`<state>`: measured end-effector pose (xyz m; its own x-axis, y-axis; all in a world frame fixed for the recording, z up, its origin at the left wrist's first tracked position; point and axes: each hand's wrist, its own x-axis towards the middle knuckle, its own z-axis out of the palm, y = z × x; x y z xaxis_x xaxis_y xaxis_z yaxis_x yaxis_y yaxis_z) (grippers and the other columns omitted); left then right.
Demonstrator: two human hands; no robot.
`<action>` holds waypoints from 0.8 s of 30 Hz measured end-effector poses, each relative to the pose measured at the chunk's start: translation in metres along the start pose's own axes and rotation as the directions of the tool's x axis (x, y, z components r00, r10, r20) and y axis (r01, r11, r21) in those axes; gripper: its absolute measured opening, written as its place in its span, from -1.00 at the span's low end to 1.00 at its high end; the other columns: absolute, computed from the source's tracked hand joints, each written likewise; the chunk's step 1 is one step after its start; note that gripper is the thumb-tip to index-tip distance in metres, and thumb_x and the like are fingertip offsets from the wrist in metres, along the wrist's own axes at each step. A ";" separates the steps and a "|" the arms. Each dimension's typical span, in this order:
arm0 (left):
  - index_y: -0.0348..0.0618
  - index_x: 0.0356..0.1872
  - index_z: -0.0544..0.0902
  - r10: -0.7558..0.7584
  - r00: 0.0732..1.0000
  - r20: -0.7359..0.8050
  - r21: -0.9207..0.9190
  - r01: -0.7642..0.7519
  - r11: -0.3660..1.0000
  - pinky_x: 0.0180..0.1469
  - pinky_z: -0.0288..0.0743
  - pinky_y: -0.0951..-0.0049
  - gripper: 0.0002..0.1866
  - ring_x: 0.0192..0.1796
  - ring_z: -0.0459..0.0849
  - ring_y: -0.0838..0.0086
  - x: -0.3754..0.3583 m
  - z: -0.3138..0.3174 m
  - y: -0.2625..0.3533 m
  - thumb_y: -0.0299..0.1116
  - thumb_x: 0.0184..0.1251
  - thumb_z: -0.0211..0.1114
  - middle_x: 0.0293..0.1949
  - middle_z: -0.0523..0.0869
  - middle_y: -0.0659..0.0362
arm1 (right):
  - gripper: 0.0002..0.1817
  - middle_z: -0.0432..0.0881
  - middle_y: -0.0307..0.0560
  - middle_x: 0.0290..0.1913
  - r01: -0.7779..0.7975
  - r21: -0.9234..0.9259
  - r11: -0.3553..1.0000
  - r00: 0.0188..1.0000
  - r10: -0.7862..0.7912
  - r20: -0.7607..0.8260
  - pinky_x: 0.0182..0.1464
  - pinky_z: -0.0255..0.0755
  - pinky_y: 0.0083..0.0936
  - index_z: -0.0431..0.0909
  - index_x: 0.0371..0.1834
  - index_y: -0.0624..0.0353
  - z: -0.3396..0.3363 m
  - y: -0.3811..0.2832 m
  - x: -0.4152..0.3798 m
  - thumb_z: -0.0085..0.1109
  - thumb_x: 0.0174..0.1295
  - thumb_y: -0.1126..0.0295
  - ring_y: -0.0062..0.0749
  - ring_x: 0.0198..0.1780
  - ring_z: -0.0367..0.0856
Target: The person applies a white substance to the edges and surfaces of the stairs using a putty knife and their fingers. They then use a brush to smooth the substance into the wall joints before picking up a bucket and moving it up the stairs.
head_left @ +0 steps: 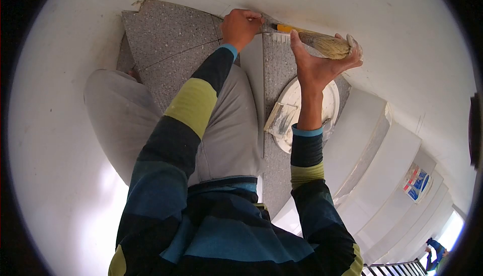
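Observation:
My right hand is closed around a brush-like tool with a thick, straw-coloured fibrous body. Its narrow yellow end with a dark tip points left along the base of the wall. White residue marks the fingertips of this hand. My left hand has its fingers curled in where the speckled step meets the wall; whether they hold anything is hidden. Below my right hand lies a round white lid smeared with pale paste. A flat, paste-covered spreader rests across the lid's left edge.
Speckled grey stone covers the landing beside my bent knees. A white wall runs along the far side. Steps descend to the right, with a red-and-blue printed bag on one. A dark railing and another person appear at bottom right.

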<state>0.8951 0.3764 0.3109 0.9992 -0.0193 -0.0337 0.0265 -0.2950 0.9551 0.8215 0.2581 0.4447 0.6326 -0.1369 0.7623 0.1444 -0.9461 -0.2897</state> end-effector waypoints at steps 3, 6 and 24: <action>-0.02 -0.42 0.75 0.005 1.000 -0.002 0.028 -0.005 1.000 -0.25 0.53 0.41 -0.82 -0.37 0.70 0.35 0.001 0.000 0.002 -0.18 -0.01 0.39 -0.43 0.73 0.15 | 0.01 0.16 0.09 -0.02 0.024 -0.043 0.999 1.000 -0.023 0.014 0.07 0.03 -0.02 0.12 0.09 0.15 0.000 0.000 0.002 0.58 -0.44 0.08 -0.08 0.05 0.10; -0.01 -0.42 0.75 -0.011 1.000 0.009 0.036 0.010 0.999 -0.26 0.53 0.39 -0.82 -0.36 0.70 0.34 0.001 -0.002 0.004 -0.19 -0.02 0.39 -0.44 0.72 0.16 | 0.02 0.13 0.06 -0.01 0.031 -0.089 0.996 0.998 -0.026 0.051 0.08 0.08 0.00 0.06 0.11 0.13 -0.006 -0.006 0.004 0.57 -0.41 0.09 -0.11 0.07 0.10; -0.03 -0.43 0.74 -0.017 1.000 0.018 0.026 0.017 1.000 -0.30 0.54 0.43 -0.83 -0.42 0.70 0.39 0.002 -0.002 0.007 -0.21 -0.01 0.40 -0.47 0.72 0.17 | 0.03 0.17 0.09 -0.01 0.112 -0.098 0.989 0.994 -0.109 0.031 0.03 0.01 0.05 0.11 0.10 0.11 0.000 0.003 0.003 0.57 -0.45 0.03 -0.05 0.05 0.11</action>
<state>0.8970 0.3762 0.3177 0.9980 -0.0309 -0.0553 0.0426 -0.3197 0.9466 0.8240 0.2542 0.4466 0.6363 -0.0236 0.7711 0.1392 -0.9796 -0.1448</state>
